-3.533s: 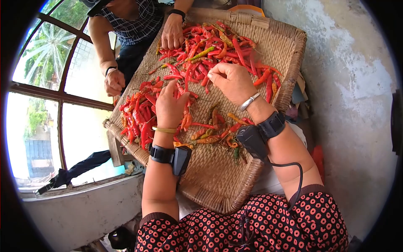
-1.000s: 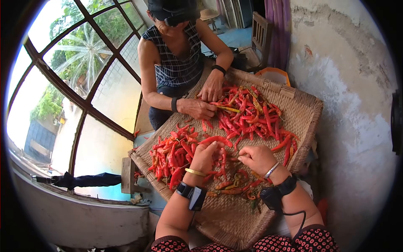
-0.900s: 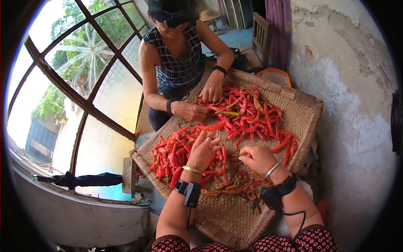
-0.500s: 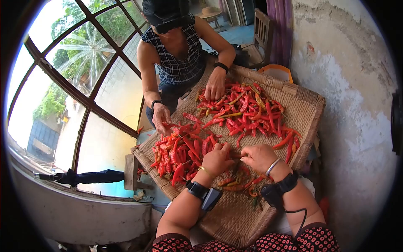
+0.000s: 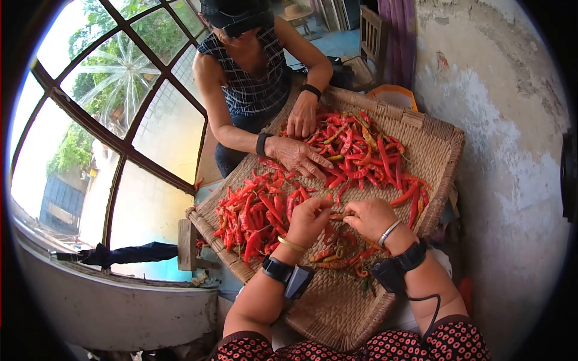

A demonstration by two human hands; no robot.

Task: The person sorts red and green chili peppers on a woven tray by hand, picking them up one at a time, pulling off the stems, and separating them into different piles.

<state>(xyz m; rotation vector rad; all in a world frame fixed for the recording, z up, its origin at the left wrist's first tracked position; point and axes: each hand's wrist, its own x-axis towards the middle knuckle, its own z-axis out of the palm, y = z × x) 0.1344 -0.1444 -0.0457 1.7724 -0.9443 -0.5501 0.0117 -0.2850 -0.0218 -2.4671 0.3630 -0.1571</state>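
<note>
A woven tray (image 5: 325,307) holds red chili peppers in separate heaps. My left hand (image 5: 309,221), with a yellow bangle, is closed at the right edge of the left heap (image 5: 253,213). Close beside it, my right hand (image 5: 369,222), with a silver bangle, pinches one end of a thin reddish-brown pepper (image 5: 338,217). The pepper spans the gap between both hands, and my left fingers close on its other end. Below them lies a small group of orange and dull red peppers (image 5: 337,256). The larger heap (image 5: 367,150) is beyond my right hand.
Across the tray, a person (image 5: 256,78) has both hands at the far heap. A barred window (image 5: 126,144) and a folded dark umbrella (image 5: 129,254) are at the left. A worn wall (image 5: 487,150) stands at the right, near a wooden chair (image 5: 372,45).
The other person's one hand has moved from the left heap to the far heap. My hands stay close together, raised slightly, with a pepper now showing between them.
</note>
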